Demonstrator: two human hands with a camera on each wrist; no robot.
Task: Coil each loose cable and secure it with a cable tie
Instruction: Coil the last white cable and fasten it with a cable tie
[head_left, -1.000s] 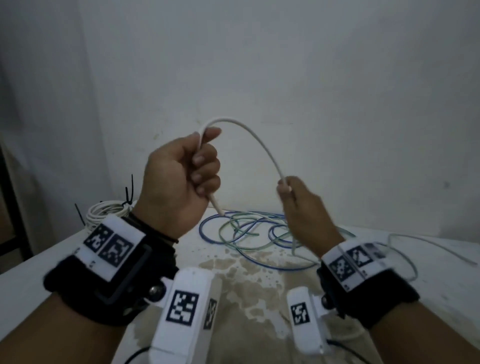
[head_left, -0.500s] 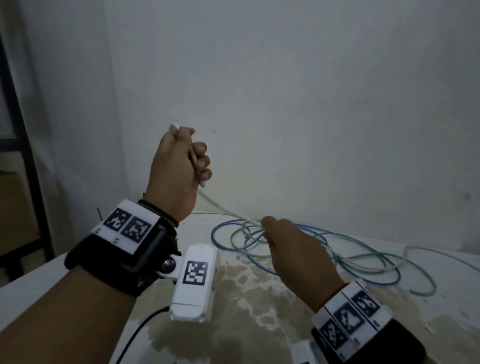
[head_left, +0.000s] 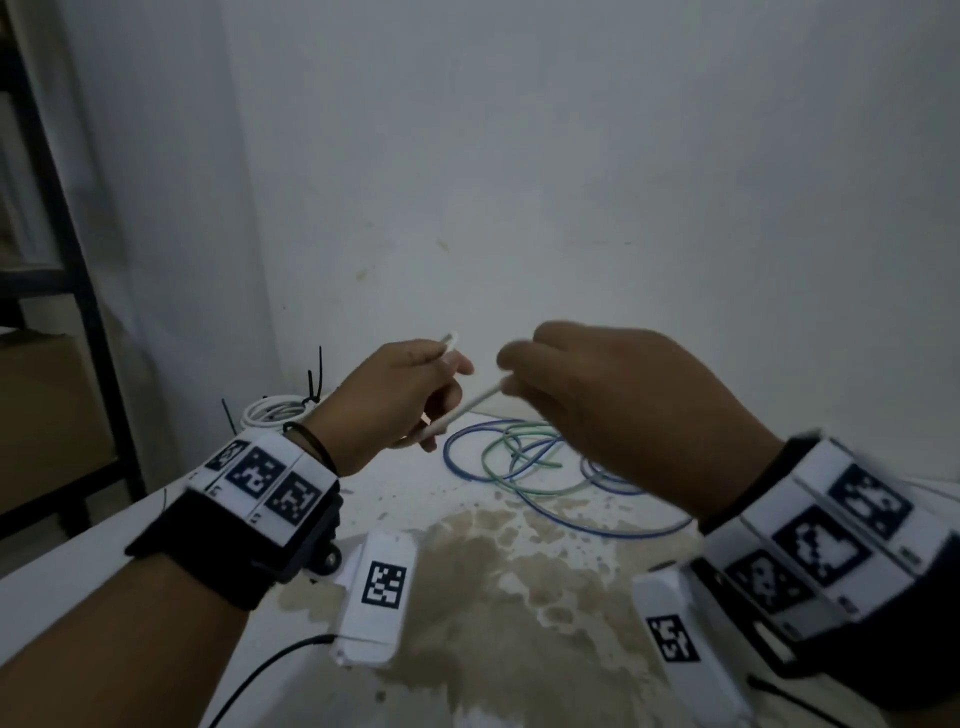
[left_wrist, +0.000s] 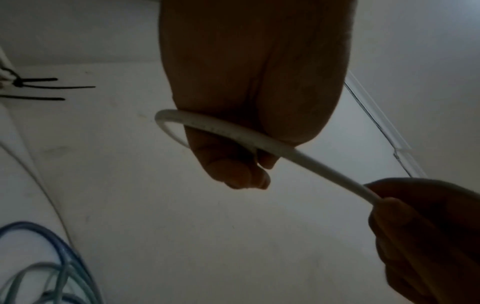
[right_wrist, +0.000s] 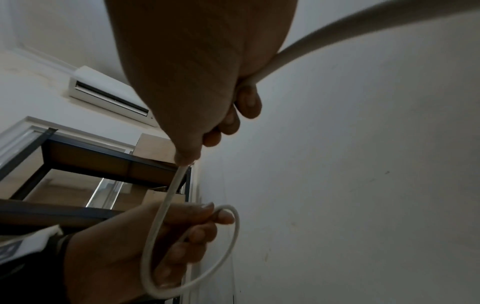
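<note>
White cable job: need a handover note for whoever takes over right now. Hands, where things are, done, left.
Left hand: grips the white cable near its end, with one small loop formed around the fingers, seen in the right wrist view.
Right hand: pinches the same cable close by, feeding it toward the left.
Blue cable and green cable: lie loose and tangled on the table, behind the hands.
Done: a white coil at the back left is bound with black cable ties.
Left: finish coiling the white cable and tie it, then coil and tie the blue and green ones.
</note>
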